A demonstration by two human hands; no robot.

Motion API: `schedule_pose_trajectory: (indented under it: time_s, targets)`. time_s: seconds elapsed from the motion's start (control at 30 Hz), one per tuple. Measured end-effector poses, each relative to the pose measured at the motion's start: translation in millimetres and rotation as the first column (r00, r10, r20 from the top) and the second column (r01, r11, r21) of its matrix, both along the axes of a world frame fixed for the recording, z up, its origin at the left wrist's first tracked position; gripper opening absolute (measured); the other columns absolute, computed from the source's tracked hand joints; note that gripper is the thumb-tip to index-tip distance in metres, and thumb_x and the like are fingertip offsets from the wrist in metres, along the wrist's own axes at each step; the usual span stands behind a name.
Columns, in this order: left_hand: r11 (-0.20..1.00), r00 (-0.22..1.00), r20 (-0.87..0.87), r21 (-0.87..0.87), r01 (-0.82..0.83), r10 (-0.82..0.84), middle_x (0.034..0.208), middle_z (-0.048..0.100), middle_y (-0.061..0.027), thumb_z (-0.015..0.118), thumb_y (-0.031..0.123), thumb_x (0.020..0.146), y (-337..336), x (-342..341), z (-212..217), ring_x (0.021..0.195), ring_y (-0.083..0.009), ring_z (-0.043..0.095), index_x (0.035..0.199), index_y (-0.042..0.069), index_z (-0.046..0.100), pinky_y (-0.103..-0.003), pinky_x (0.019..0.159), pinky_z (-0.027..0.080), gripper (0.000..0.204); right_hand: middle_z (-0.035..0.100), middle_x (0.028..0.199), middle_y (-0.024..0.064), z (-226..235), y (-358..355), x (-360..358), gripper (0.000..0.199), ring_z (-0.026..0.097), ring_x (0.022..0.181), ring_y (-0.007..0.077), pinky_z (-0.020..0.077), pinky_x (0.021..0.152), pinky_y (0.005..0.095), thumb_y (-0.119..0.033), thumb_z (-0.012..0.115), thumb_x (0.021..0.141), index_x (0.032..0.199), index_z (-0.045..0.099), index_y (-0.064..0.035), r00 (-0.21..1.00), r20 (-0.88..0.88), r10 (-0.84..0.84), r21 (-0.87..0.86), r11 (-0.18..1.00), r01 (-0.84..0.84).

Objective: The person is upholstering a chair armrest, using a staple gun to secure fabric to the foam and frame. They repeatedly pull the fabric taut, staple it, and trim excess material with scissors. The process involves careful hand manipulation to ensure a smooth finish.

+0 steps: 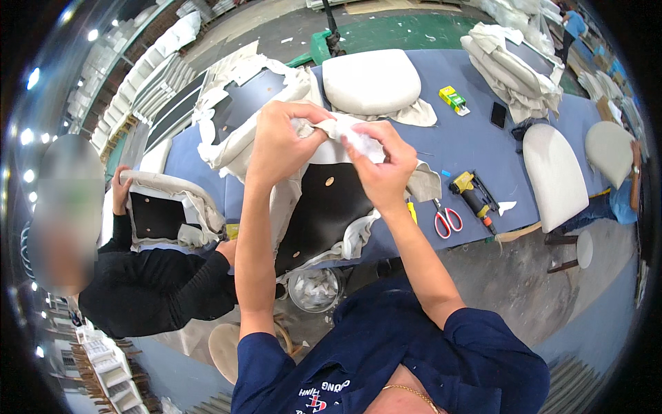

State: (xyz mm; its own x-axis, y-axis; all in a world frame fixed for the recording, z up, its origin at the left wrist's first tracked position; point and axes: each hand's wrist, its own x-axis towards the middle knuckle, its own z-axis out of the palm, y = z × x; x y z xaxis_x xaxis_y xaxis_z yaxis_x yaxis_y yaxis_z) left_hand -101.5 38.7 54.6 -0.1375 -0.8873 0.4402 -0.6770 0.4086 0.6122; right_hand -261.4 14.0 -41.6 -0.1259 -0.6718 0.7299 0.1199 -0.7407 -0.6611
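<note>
My left hand (pixel 279 141) and my right hand (pixel 386 162) are raised over the blue worktable (pixel 469 138). Both pinch a fold of white upholstery fabric (pixel 338 131) between fingers and thumbs. The fabric wraps the edge of a seat panel with a black underside (pixel 324 207), which lies tilted at the table's near edge below my hands. Loose fabric hangs off the panel's lower rim.
Red-handled scissors (pixel 447 219) and a yellow staple gun (pixel 472 196) lie right of the panel. Padded white seat cushions (pixel 371 81) (pixel 554 176) sit on the table, plus a phone (pixel 498 114) and a yellow-green box (pixel 452 98). A person in black (pixel 158 283) holds another panel at left. A bin (pixel 315 288) stands below.
</note>
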Motion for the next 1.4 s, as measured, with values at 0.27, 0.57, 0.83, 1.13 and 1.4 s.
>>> schedule_pose_trajectory:
  time_s: [0.27, 0.57, 0.83, 1.13, 1.4]
  targets:
    - [1.0, 0.999, 0.041, 0.007, 0.018, -0.019, 0.099, 0.074, -0.0143, 0.068, 0.001, 0.079, 1, 2, -2, 0.099, -0.0231, 0.068, 0.09, -0.006, 0.073, -0.033, 0.094, 0.049, 0.014, 0.063, 0.113, 0.0015, -28, 3, 19, 0.023, 0.061, 0.104, 0.0234, 0.0516, 0.087, 0.0412, -0.017, 0.078, 0.071, 0.093, 0.072, -0.0141, 0.873, -0.23, -0.431, -0.434, 0.848, 0.304]
    - [0.985, 0.991, 0.132, -0.172, 0.024, -0.001, 0.104, 0.072, -0.0141, 0.072, 0.0, 0.066, 23, 13, -8, 0.111, -0.0323, 0.067, 0.088, -0.001, 0.071, -0.041, 0.1, 0.047, 0.022, 0.061, 0.126, 0.0081, -80, 31, -41, 0.048, 0.058, 0.117, 0.0288, 0.0482, 0.099, 0.0448, -0.006, 0.073, 0.073, 0.12, 0.066, -0.0082, 0.867, -0.459, -0.196, -0.171, 0.977, 0.13]
    - [0.928, 0.976, -0.06, -0.305, -0.216, 0.208, 0.093, 0.072, -0.0147, 0.085, 0.009, 0.061, 88, 85, -45, 0.106, -0.0408, 0.069, 0.073, 0.004, 0.067, -0.051, 0.095, 0.053, 0.022, 0.066, 0.102, 0.0117, -244, -61, -152, 0.024, 0.065, 0.097, 0.0339, 0.0519, 0.082, 0.0479, -0.008, 0.063, 0.083, 0.107, 0.068, -0.006, 0.206, -0.978, 0.02, 0.115, 0.879, 0.463]
    - [0.963, 0.989, -0.111, -0.238, -0.123, 0.099, 0.095, 0.073, -0.0125, 0.08, -0.003, 0.054, 85, 86, -32, 0.105, -0.0361, 0.069, 0.08, 0.004, 0.074, -0.046, 0.095, 0.054, 0.027, 0.059, 0.13, 0.0127, -366, -231, -137, 0.044, 0.066, 0.112, 0.0344, 0.0503, 0.092, 0.059, -0.014, 0.059, 0.091, 0.134, 0.053, -0.0091, -0.09, -0.982, 0.164, 0.108, 0.889, 0.444]
    - [0.952, 0.972, -0.197, -0.25, -0.176, 0.128, 0.098, 0.074, -0.0072, 0.083, -0.003, 0.058, 109, 82, -31, 0.106, -0.0291, 0.068, 0.083, 0.006, 0.074, -0.043, 0.099, 0.053, 0.028, 0.068, 0.097, 0.0213, -425, -238, -156, 0.033, 0.072, 0.082, 0.0341, 0.0582, 0.07, 0.0481, -0.026, 0.065, 0.091, 0.111, 0.055, -0.0011, -0.024, -0.999, -0.043, -0.046, 0.991, 0.124]
